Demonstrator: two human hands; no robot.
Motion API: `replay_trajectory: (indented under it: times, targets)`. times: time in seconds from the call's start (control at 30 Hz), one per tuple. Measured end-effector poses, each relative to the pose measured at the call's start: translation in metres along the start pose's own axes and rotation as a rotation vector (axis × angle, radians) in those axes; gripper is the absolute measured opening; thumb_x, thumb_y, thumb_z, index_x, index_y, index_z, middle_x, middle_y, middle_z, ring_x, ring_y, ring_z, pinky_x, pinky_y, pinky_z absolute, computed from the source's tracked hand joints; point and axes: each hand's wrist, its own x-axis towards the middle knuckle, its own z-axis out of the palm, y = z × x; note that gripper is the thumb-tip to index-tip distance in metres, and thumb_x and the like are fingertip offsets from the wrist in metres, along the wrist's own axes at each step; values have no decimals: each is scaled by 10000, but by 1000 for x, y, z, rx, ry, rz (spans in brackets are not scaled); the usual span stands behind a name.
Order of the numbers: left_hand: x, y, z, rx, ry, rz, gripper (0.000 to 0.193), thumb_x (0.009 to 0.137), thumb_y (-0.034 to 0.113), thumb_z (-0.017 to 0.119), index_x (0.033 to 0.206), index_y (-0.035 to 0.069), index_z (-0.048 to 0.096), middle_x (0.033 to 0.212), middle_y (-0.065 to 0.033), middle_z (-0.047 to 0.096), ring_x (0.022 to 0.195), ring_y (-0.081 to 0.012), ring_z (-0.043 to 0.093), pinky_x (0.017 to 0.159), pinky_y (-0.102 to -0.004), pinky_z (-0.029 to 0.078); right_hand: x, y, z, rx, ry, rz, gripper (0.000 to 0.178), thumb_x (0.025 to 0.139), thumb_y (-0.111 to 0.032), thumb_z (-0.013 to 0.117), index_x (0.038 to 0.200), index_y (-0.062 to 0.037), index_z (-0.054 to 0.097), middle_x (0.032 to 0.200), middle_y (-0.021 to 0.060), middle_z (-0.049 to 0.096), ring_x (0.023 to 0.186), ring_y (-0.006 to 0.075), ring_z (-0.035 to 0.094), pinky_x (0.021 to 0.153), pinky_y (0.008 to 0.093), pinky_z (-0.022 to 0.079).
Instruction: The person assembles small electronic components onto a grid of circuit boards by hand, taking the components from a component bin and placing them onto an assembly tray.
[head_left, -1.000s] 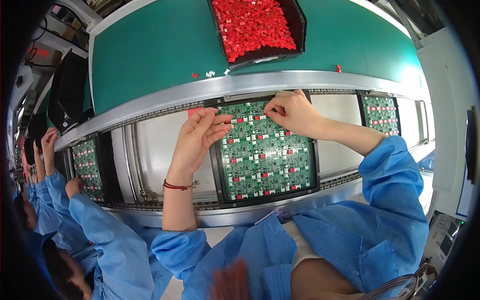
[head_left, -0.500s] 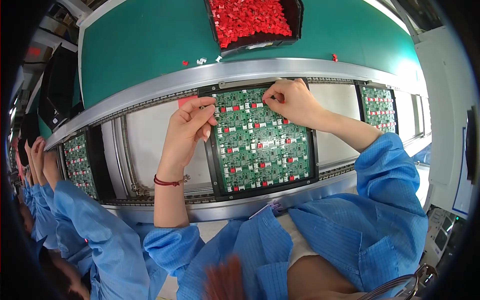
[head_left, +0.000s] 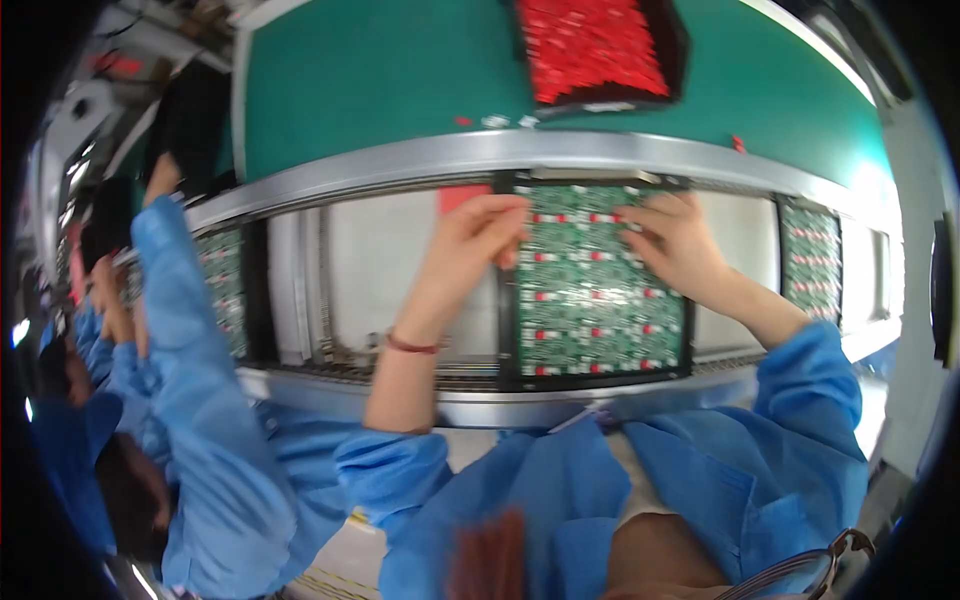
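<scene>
A panel of green circuit boards (head_left: pixel 570 310) lies in a black frame (head_left: pixel 507 330) on the conveyor. Small red and white connectors stand on it in rows. My left hand (head_left: pixel 465 245) is at the panel's upper left edge, thumb and fingertips drawn together; whatever they pinch is hidden. Over the upper right of the panel is my right hand (head_left: pixel 680 245), fingers curled and fingertips close to the top row of connectors. Motion blur hides what it pinches, if anything.
Beyond the metal rail (head_left: pixel 420 165), a black bin (head_left: pixel 680 50) of red connectors (head_left: pixel 590 50) stands on the green table (head_left: pixel 400 80). A few loose pieces (head_left: pixel 495 121) lie near the rail. Framed panels sit left and right (head_left: pixel 812 260). A co-worker's blue sleeve (head_left: pixel 190 320) is at left.
The view has swung, so the scene sits further right. My right fingertips have shifted slightly right over the panel; my left hand stays at its edge. The co-worker's arm now reaches forward.
</scene>
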Motion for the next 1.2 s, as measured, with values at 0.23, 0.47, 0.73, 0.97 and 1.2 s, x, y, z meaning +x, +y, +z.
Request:
replay_trajectory:
  times: [0.23,0.47,0.73,0.97,1.2]
  targets:
    - [-9,10,3,-67,-27,92,240,907,115,513,1101,-26,509,946,-123,639,717,-129,626,638,-241,528,-60,59,-38,-176,-44,269,232,842,-202,581,777,17,621,669,162,526,633,308,512,594,404,384]
    - [-14,36,-6,-59,82,132,204,880,109,558,1029,-24,516,887,-134,644,689,-148,633,613,-242,527,-56,37,-38,-78,-216,355,308,796,-242,628,686,40,571,614,164,501,590,329,501,563,407,373]
    - [-26,48,35,8,281,231,237,870,85,567,1080,-22,590,882,-109,652,701,-98,603,641,-211,500,-5,19,-46,44,-188,-86,393,807,-408,585,755,-19,599,685,168,587,664,331,585,613,421,461]
    - [-24,42,7,-146,215,333,201,900,85,511,1059,-12,587,816,-96,643,625,-88,567,573,-196,469,105,29,-86,-173,250,-156,181,811,-138,545,917,1,592,897,148,598,842,321,582,747,397,460]
    - [-16,55,3,54,345,244,213,879,82,560,1058,-32,577,821,-106,643,645,-110,596,597,-202,493,154,73,-41,-261,136,-77,213,792,-110,592,990,-31,592,869,103,599,805,276,597,699,375,479]
